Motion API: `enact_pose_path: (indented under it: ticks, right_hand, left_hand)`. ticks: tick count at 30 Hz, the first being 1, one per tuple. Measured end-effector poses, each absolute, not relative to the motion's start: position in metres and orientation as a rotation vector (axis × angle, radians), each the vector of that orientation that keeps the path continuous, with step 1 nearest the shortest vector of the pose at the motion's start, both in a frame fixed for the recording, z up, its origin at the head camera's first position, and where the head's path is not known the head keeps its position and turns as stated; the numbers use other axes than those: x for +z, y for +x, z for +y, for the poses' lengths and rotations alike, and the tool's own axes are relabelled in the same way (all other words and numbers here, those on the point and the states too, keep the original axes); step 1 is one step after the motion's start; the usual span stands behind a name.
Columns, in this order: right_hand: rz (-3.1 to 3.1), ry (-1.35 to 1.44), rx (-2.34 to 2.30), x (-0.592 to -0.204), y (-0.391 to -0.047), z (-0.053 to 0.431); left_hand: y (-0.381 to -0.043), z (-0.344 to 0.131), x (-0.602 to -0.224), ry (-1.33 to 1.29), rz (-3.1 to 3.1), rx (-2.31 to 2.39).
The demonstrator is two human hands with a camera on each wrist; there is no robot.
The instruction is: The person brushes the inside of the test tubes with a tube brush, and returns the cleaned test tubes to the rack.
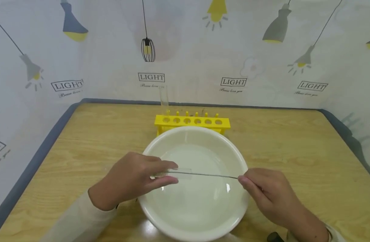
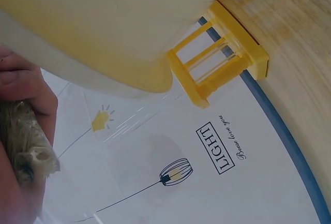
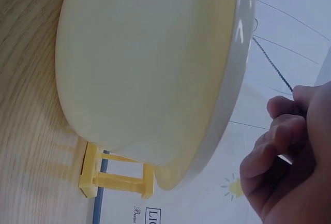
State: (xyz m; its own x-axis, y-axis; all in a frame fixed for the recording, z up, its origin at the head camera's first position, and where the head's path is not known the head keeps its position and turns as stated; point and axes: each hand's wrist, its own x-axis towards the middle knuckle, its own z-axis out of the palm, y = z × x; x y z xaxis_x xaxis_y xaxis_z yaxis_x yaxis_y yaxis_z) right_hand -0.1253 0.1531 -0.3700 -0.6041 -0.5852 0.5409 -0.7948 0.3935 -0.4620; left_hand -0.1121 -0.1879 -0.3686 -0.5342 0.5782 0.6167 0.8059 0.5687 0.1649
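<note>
Over the white basin point(image 1: 194, 132), my left hand point(image 1: 136, 174) grips a clear glass test tube point(image 1: 186, 172) between thumb and fingers, lying level. A test tube brush runs into the tube; its twisted wire handle point(image 1: 215, 175) stretches to the right. At the handle's far end my right hand point(image 1: 271, 193) pinches the wire by the basin's right rim. In the left wrist view, brush bristles point(image 2: 33, 151) press against the glass at the tube's end, inside the fingers. The right wrist view shows the wire point(image 3: 273, 64) meeting the curled right fingers.
Behind the basin stands a yellow test tube rack point(image 1: 192, 121), with one clear test tube point(image 1: 164, 99) upright at its left end. A dark rounded object point(image 1: 274, 237) shows at the bottom edge. A lamp-printed cloth point(image 1: 188, 50) surrounds the wooden table point(image 1: 293, 141).
</note>
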Motion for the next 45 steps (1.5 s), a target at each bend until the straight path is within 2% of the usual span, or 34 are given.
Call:
enact_pose_path:
  ticks: [9,23,45]
  right_hand:
    - [-2.611,0.979,1.321,-0.37,-0.124,0.156]
    - [-2.759,0.837,1.68,-0.368,-0.129,0.164]
    - [-2.577,0.91,2.133,-0.368,-0.136,0.168]
  left_hand:
    - [-0.109,-0.183,-0.366,-1.066,-2.193,-0.377]
    - [-0.109,-0.18,-0.364,-0.961,-2.097,-0.327]
    - [-0.113,-0.183,-0.356,-0.869,-2.044,-0.369]
